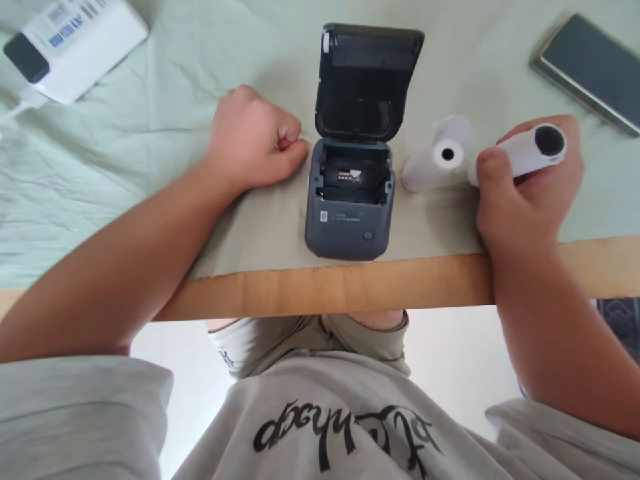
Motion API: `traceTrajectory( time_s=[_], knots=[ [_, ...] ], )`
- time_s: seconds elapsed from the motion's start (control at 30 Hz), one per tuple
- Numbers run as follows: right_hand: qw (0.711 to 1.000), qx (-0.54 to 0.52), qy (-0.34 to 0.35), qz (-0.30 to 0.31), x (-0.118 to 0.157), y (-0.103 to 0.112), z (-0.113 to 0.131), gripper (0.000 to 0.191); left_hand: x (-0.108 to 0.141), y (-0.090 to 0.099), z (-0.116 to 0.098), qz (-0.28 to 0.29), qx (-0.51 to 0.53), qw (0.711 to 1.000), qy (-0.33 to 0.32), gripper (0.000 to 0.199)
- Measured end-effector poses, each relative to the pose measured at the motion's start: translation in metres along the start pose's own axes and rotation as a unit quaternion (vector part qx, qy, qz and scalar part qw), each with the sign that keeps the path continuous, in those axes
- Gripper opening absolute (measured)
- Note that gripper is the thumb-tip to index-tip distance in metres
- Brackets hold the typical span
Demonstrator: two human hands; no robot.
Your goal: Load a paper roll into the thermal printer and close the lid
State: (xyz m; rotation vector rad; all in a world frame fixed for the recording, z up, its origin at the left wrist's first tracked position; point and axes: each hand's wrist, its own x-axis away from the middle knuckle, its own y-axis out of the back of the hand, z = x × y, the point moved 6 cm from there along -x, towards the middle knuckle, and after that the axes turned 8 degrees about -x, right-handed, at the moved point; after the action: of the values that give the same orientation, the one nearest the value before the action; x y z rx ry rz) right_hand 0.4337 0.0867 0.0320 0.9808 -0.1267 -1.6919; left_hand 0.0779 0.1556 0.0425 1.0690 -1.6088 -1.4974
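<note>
A dark grey label printer [345, 227] stands near the table's front edge with its lid [367, 83] swung up and its roll bay exposed. Inside the bay a small printed sticker shows, but no roll. Just left of the printer, my left hand [257, 140] rests on the cloth as a loose fist, with nothing visible in it. On the other side, my right hand [537, 180] grips a white paper roll [523, 153] whose dark round end faces up. Between that hand and the printer stands another white paper roll [425, 167] with a small dark core hole and a loose end of paper.
At the upper left lies a white box-shaped device [95, 57] with a dark end and a white cable. A dark slab with a metallic edge [595, 70] lies at the upper right. Pale green cloth covers the table, whose wooden edge [300, 290] runs along the front.
</note>
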Motion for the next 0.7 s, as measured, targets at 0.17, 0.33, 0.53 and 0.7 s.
traceTrajectory(
  time_s=[0.17,0.33,0.53,0.7],
  knots=[
    [0.999,0.028,-0.022,0.003,0.004,0.006,-0.008,0.049,0.000,0.001,0.001,0.027,0.006,1.000,0.000,0.044],
    [0.997,0.060,-0.045,-0.013,0.007,0.014,-0.022,0.057,-0.003,-0.002,0.002,0.041,0.000,0.999,-0.005,0.039],
    [0.999,0.004,-0.031,-0.027,0.005,0.007,-0.018,0.068,-0.002,-0.004,0.002,0.024,0.006,0.999,-0.037,0.033],
    [0.997,-0.056,-0.042,-0.026,0.007,-0.002,-0.016,0.072,-0.003,-0.005,0.000,0.007,-0.002,0.999,-0.032,0.030]
  ],
)
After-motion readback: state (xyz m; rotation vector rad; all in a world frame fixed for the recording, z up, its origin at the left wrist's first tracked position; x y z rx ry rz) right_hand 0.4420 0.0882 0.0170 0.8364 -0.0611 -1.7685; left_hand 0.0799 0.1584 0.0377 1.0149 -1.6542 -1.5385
